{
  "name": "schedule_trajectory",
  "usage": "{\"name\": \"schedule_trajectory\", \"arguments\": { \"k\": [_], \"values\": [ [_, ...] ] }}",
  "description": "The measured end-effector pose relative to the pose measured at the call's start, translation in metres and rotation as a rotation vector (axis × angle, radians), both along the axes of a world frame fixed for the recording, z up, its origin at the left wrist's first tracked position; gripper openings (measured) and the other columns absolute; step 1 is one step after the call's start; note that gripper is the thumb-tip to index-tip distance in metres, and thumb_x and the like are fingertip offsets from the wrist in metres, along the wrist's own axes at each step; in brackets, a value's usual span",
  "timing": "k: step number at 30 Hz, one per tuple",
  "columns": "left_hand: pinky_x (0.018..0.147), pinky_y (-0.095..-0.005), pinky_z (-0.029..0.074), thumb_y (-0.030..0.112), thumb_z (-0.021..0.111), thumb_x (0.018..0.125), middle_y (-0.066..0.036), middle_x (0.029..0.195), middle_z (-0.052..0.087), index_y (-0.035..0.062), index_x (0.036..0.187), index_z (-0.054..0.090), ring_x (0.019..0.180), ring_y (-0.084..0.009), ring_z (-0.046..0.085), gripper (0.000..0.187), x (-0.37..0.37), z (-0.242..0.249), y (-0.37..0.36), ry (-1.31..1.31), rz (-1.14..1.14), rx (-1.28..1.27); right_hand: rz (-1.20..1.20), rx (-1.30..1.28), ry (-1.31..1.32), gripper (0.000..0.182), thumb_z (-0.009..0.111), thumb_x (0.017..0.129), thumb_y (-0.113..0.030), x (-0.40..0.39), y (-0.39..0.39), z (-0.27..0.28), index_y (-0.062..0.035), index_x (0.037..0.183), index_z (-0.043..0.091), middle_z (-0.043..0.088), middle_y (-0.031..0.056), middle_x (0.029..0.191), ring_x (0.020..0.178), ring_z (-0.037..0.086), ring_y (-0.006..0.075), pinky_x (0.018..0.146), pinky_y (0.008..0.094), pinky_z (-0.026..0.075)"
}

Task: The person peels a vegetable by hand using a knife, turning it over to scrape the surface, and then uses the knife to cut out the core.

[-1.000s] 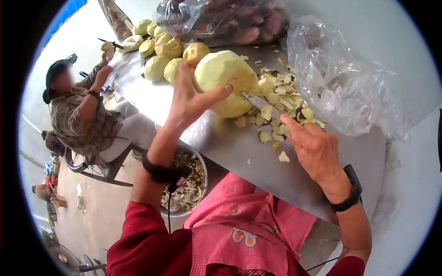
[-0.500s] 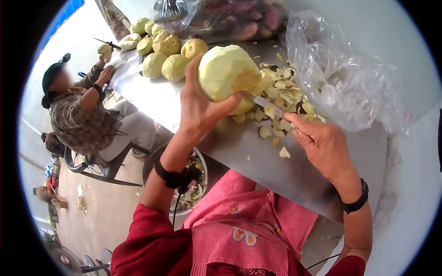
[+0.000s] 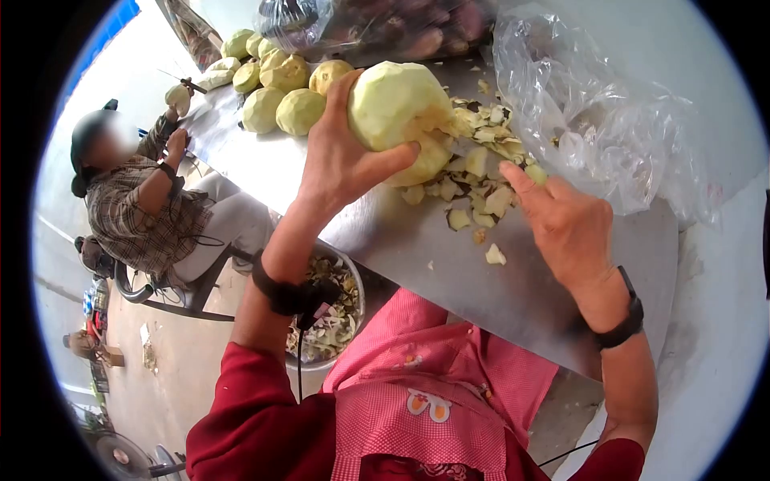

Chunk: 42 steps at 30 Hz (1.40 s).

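My left hand (image 3: 341, 164) grips a large, round, pale-green peeled eggplant (image 3: 393, 100) from its near left side, thumb across the front and fingers behind. The lower right of the eggplant is browner and unevenly cut. To the right, my right hand (image 3: 565, 228) is closed on a small knife, index finger stretched forward; the handle is hidden in the palm and the blade is hard to make out against the scraps. Between and beyond my hands lie peelings (image 3: 485, 180) with dark skin edges on the metal table (image 3: 401, 244).
Several peeled eggplants (image 3: 301, 112) sit at the table's far left. Behind stands a plastic bag of purple eggplants (image 3: 417, 36); a crumpled clear bag (image 3: 601, 136) lies right. A tub of scraps (image 3: 357, 309) is below the table edge. A seated person (image 3: 148, 200) holds another peeled eggplant.
The eggplant in my left hand has shifted slightly up. My right hand has moved a little right, and the knife blade has come away from the eggplant's lower side.
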<state>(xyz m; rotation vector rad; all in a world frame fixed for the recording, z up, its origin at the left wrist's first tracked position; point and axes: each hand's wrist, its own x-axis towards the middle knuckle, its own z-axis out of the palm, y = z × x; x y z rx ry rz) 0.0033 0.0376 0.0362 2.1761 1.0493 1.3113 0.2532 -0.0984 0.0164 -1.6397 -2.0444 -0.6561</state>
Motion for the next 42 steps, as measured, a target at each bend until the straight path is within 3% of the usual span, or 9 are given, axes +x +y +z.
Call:
{"name": "schedule_trajectory", "arguments": {
  "k": [4, 6, 9, 16, 21, 27, 31, 34, 42],
  "values": [
    [0.092, -0.0410, 0.053, 0.034, 0.082, 0.064, -0.025, 0.116, 0.063, -0.0030, 0.135, 0.037, 0.106, -0.0348, 0.065, 0.092, 0.000, 0.002, 0.003, 0.027, 0.000, -0.030, 0.077, -0.029, 0.107, 0.039, 0.069, 0.087, -0.009, 0.004, 0.000, 0.000, -0.0209, 0.124, 0.069, 0.056, 0.0067, 0.070, 0.053, 0.054, 0.0205, 0.051, 0.0350, 0.044],
    [0.092, -0.0407, 0.053, 0.034, 0.083, 0.065, -0.025, 0.116, 0.062, -0.0038, 0.134, 0.037, 0.106, -0.0343, 0.065, 0.091, -0.002, -0.003, 0.005, -0.006, 0.004, -0.066, 0.176, -0.232, 0.619, 0.033, 0.066, 0.090, -0.012, 0.007, 0.003, 0.004, -0.0195, 0.122, 0.069, 0.060, 0.0113, 0.067, 0.054, 0.058, 0.0233, 0.053, 0.0344, 0.047],
    [0.090, -0.0379, 0.055, 0.035, 0.086, 0.069, -0.024, 0.120, 0.057, -0.0070, 0.131, 0.035, 0.109, -0.0301, 0.062, 0.091, -0.007, -0.013, 0.004, -0.178, -0.004, -0.199, 0.283, -0.302, 0.775, 0.030, 0.064, 0.092, -0.012, 0.005, 0.003, 0.001, -0.0153, 0.122, 0.069, 0.062, 0.0170, 0.070, 0.055, 0.056, 0.0186, 0.057, 0.0315, 0.046],
    [0.095, -0.0381, 0.053, 0.029, 0.088, 0.069, -0.022, 0.124, 0.055, -0.0044, 0.139, 0.029, 0.113, -0.0285, 0.059, 0.098, -0.002, -0.028, -0.004, -0.312, -0.107, -0.122, 0.153, -0.534, 0.764, 0.032, 0.064, 0.092, -0.012, -0.004, -0.005, 0.013, -0.0168, 0.123, 0.068, 0.061, 0.0184, 0.070, 0.057, 0.057, 0.0189, 0.060, 0.0306, 0.047],
    [0.097, -0.0387, 0.051, 0.025, 0.085, 0.068, -0.020, 0.126, 0.055, -0.0018, 0.142, 0.027, 0.115, -0.0280, 0.059, 0.098, 0.001, -0.020, -0.008, -0.236, -0.051, -0.107, 0.113, -0.134, 0.290, 0.041, 0.069, 0.087, -0.014, -0.006, -0.006, -0.001, -0.0261, 0.126, 0.067, 0.057, 0.0079, 0.066, 0.058, 0.060, 0.0287, 0.056, 0.0382, 0.048],
    [0.097, -0.0379, 0.051, 0.030, 0.084, 0.065, -0.021, 0.124, 0.059, -0.0004, 0.141, 0.030, 0.113, -0.0288, 0.061, 0.098, 0.000, -0.015, 0.002, -0.126, -0.062, -0.057, -0.003, -0.029, 0.039, 0.043, 0.070, 0.085, -0.014, -0.003, -0.007, -0.006, -0.0293, 0.125, 0.067, 0.051, 0.0055, 0.066, 0.057, 0.059, 0.0251, 0.052, 0.0390, 0.047],
    [0.097, -0.0378, 0.051, 0.029, 0.084, 0.065, -0.023, 0.123, 0.059, -0.0037, 0.139, 0.031, 0.113, -0.0296, 0.061, 0.097, -0.005, 0.000, 0.000, 0.010, -0.074, -0.038, -0.006, -0.006, 0.025, 0.043, 0.069, 0.085, -0.014, 0.003, -0.005, -0.003, -0.0287, 0.126, 0.067, 0.054, 0.0058, 0.066, 0.058, 0.060, 0.0260, 0.053, 0.0389, 0.048],
    [0.095, -0.0378, 0.052, 0.029, 0.085, 0.065, -0.024, 0.123, 0.057, -0.0078, 0.137, 0.031, 0.114, -0.0297, 0.061, 0.097, -0.005, -0.001, 0.002, -0.005, -0.014, -0.113, 0.101, -0.078, 0.302, 0.041, 0.068, 0.087, -0.013, 0.005, 0.001, -0.006, -0.0262, 0.126, 0.066, 0.061, 0.0071, 0.071, 0.063, 0.062, 0.0270, 0.057, 0.0386, 0.050],
    [0.091, -0.0372, 0.054, 0.026, 0.084, 0.073, -0.020, 0.121, 0.057, -0.0064, 0.133, 0.037, 0.110, -0.0266, 0.061, 0.082, 0.002, -0.025, -0.003, -0.350, -0.039, -0.143, 0.198, -0.165, 0.495, 0.038, 0.067, 0.089, -0.014, -0.002, 0.002, -0.006, -0.0226, 0.126, 0.065, 0.069, 0.0091, 0.084, 0.071, 0.065, 0.0283, 0.063, 0.0381, 0.052]
  ]
}}
